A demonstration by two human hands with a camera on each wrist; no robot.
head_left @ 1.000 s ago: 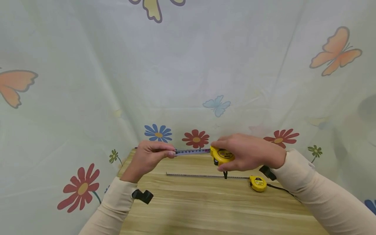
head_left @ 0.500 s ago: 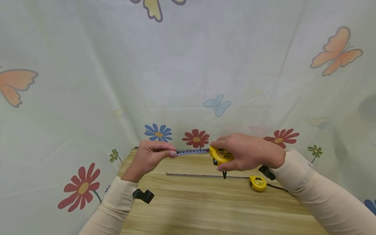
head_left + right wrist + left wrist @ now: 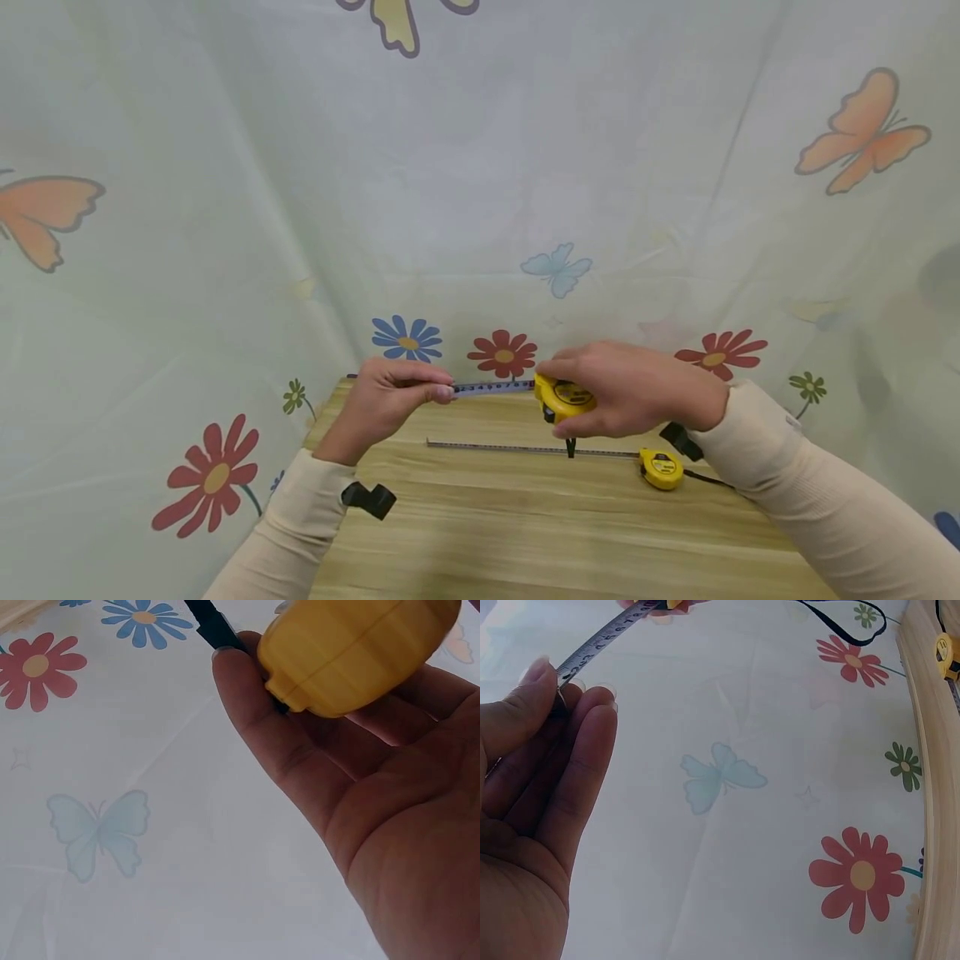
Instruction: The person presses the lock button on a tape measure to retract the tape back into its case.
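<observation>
Above the far part of the wooden table, my left hand pinches the end of a pale tape blade between thumb and fingers. The blade runs nearly level to a yellow tape measure, which my right hand grips from above. Close up, the left wrist view shows the blade's end between thumb and fingertips. In the right wrist view the yellow case lies against the curled fingers. Below, a second yellow tape measure rests on the table with its blade drawn out leftward.
The light wooden table stretches toward me. A pale curtain printed with flowers and butterflies surrounds it at the back and sides. A black wrist cord trails from the lying tape measure under my right forearm.
The hands have come slightly closer together, and the exposed stretch of blade between them is a little shorter. The tape measure on the table has stayed put.
</observation>
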